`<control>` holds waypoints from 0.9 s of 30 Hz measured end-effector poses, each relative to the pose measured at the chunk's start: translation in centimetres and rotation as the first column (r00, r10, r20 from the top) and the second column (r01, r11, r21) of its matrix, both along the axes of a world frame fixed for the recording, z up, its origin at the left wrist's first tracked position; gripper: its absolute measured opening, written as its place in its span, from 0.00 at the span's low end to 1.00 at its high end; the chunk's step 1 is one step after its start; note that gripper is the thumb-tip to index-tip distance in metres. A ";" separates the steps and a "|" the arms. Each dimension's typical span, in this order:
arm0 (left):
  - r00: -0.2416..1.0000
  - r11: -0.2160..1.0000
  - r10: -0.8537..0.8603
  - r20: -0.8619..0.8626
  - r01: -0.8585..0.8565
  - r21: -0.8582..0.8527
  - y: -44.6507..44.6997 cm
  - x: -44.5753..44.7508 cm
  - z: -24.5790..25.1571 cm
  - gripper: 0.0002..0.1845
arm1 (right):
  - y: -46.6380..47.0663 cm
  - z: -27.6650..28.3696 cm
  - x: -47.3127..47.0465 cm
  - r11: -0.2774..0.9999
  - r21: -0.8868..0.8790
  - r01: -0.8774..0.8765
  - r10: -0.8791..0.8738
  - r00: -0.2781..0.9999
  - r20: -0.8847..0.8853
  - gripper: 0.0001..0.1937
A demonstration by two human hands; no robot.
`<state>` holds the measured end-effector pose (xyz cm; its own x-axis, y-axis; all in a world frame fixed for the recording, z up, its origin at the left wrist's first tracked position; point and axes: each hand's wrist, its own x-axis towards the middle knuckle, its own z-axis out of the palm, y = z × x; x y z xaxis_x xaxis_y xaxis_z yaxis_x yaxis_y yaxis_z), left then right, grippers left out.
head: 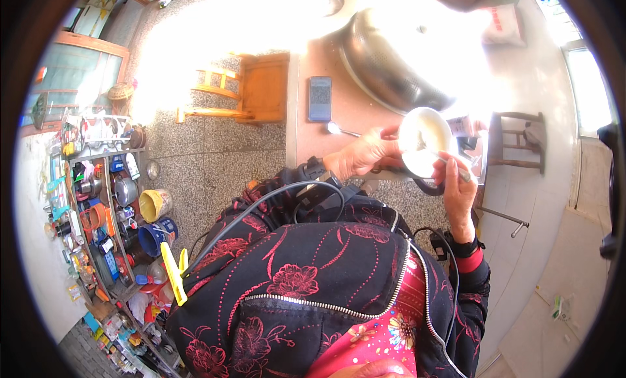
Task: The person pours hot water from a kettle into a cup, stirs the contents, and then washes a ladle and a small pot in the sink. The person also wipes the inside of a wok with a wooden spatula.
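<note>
My left hand (364, 154) grips the side of a white bowl (415, 168), tilted so that its inside faces me. Pale, cream-coloured contents lie in the bowl; what they are I cannot tell. In my right hand (456, 187) is a metal spoon (444, 156), pinched by its handle at the bowl's near right rim. Left of the bowl, a second spoon (335, 128) rests on the pinkish table (305, 143), partly behind my left hand. Just beyond the bowl stands a large perforated steel basin (376, 79), its far side washed out by glare.
A phone (320, 99) lies on the table's left part. Beside that edge stands a wooden chair (264, 87); a darker chair (518, 138) is at the right. Cluttered shelves (105, 207), a yellow bucket (155, 205) and a blue bucket (157, 236) line the left. Cables (274, 194) cross my sleeves.
</note>
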<state>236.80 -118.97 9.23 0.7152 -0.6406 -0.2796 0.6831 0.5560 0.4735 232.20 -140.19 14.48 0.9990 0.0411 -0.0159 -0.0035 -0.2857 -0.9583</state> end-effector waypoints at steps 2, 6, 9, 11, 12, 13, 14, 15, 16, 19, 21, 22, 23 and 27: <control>1.000 1.000 -0.014 -0.013 0.014 0.007 0.2 -0.1 -0.1 0.31 | 0.1 0.4 -0.4 1.000 -0.013 -0.010 0.010 1.000 -0.028 0.12; 1.000 1.000 0.020 0.015 -0.020 0.024 0.5 0.0 -0.7 0.28 | 0.0 1.3 -1.1 0.989 -0.130 -0.076 0.071 0.997 -0.045 0.12; 1.000 1.000 -0.005 0.012 0.005 0.022 0.9 0.2 -1.5 0.29 | -0.4 2.0 -1.7 0.961 -0.249 -0.120 0.124 0.992 -0.002 0.10; 1.000 0.999 0.009 0.012 -0.009 0.030 0.9 0.3 -2.0 0.29 | -0.5 2.1 -1.8 0.942 -0.295 -0.157 0.186 0.980 0.071 0.09; 1.000 0.999 0.016 0.010 -0.017 0.044 1.0 0.3 -2.2 0.29 | -0.6 2.1 -1.9 0.907 -0.393 -0.153 0.215 0.969 0.119 0.09; 1.000 0.999 0.016 0.014 -0.016 0.033 1.0 0.3 -2.3 0.29 | -0.6 2.0 -1.9 0.880 -0.451 -0.151 0.245 0.957 0.157 0.10; 1.000 0.999 0.013 0.017 -0.014 0.029 1.0 0.3 -2.4 0.29 | -0.6 1.8 -1.8 0.870 -0.470 -0.153 0.266 0.946 0.184 0.10; 1.000 1.000 0.012 0.019 -0.012 0.026 1.0 0.3 -2.4 0.29 | -0.7 1.6 -1.8 0.845 -0.519 -0.130 0.277 0.936 0.216 0.10; 0.999 0.999 0.031 0.020 -0.032 0.036 1.0 0.3 -2.3 0.30 | -0.6 1.4 -1.7 0.840 -0.530 -0.115 0.278 0.931 0.238 0.10; 0.997 0.996 0.067 0.033 -0.069 0.062 0.9 0.2 -2.1 0.30 | -0.6 0.8 -1.6 0.853 -0.513 -0.094 0.258 0.931 0.259 0.11; 0.997 0.996 0.054 0.052 -0.057 0.070 1.1 0.3 -2.0 0.29 | -0.5 0.4 -1.5 0.869 -0.488 -0.080 0.237 0.934 0.269 0.11; 0.996 0.996 0.067 0.056 -0.071 0.060 1.1 0.3 -1.9 0.30 | -0.4 0.3 -1.4 0.876 -0.477 -0.070 0.227 0.933 0.280 0.11; 0.995 0.995 0.081 0.059 -0.084 0.050 1.1 0.3 -1.9 0.30 | -0.3 0.1 -1.2 0.893 -0.444 -0.069 0.212 0.936 0.280 0.11; 0.990 0.990 0.123 0.076 -0.127 0.055 1.0 0.4 -1.7 0.31 | 0.0 -0.6 -0.7 0.891 -0.453 -0.033 0.204 0.920 0.334 0.11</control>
